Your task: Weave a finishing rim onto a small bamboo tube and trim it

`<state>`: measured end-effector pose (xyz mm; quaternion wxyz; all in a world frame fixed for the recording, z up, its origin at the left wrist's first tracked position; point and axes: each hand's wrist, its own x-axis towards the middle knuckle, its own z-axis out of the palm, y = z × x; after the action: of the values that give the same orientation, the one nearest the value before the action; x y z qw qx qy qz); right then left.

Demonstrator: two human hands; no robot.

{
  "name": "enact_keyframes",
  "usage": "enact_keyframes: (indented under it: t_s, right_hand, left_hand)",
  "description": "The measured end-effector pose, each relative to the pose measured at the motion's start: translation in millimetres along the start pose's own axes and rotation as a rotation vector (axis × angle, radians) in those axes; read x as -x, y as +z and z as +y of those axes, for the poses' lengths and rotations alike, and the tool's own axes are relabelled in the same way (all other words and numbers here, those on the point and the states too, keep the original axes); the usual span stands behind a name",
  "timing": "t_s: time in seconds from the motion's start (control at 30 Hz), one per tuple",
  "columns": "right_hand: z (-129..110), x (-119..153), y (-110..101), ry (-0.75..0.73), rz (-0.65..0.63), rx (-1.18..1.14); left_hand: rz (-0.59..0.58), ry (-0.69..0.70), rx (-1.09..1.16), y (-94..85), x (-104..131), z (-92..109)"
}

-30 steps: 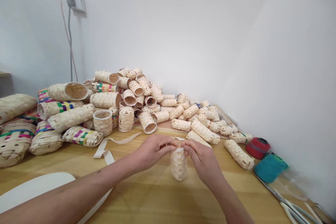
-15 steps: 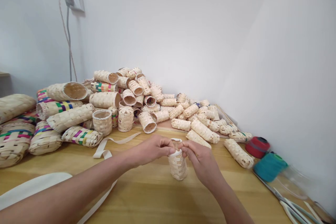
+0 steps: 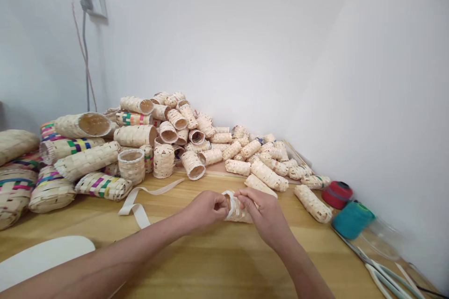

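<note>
Between my hands a small woven basket [image 3: 239, 213] lies tilted on the wooden table [image 3: 196, 261], its white-edged mouth turned toward my left hand. My left hand [image 3: 209, 209] is closed at the left side of the mouth, fingers pinched; what it holds, if anything, is too small to tell. Over the upper right of the rim, my right hand [image 3: 260, 210] has thumb and forefinger pressed together, and anything between them cannot be made out. A white ribbon [image 3: 135, 208] curls on the table to the left, partly hidden behind my left forearm.
Many woven baskets [image 3: 136, 135] are heaped along the wall, some with coloured strips. At the right are a red spool [image 3: 337, 195], a teal spool [image 3: 352, 220] and scissors [image 3: 382, 273]. A white flat piece [image 3: 45, 259] lies at the lower left.
The small basket has tipped from upright to lying over, its bottom now toward the right. My left hand has moved slightly down and left. The view has shifted a little to the right.
</note>
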<state>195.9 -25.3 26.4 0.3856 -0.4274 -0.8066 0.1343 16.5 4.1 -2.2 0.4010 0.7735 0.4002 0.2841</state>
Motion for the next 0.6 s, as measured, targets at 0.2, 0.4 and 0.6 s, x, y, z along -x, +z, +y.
enact_keyframes:
  t_s: [0.2, 0.4, 0.6]
  right_hand:
    - [40, -5, 6, 0.189, 0.231, -0.087]
    - [61, -3, 21, 0.325, 0.187, -0.269]
    - [62, 2, 39, 0.418, 0.201, -0.475]
  left_hand:
    - [0.022, 0.007, 0.000, 2.7, -2, -3]
    - [0.124, 0.002, -0.028, 1.7, 0, -5]
    - [0.201, -0.022, -0.021, -6.1, -5, -18]
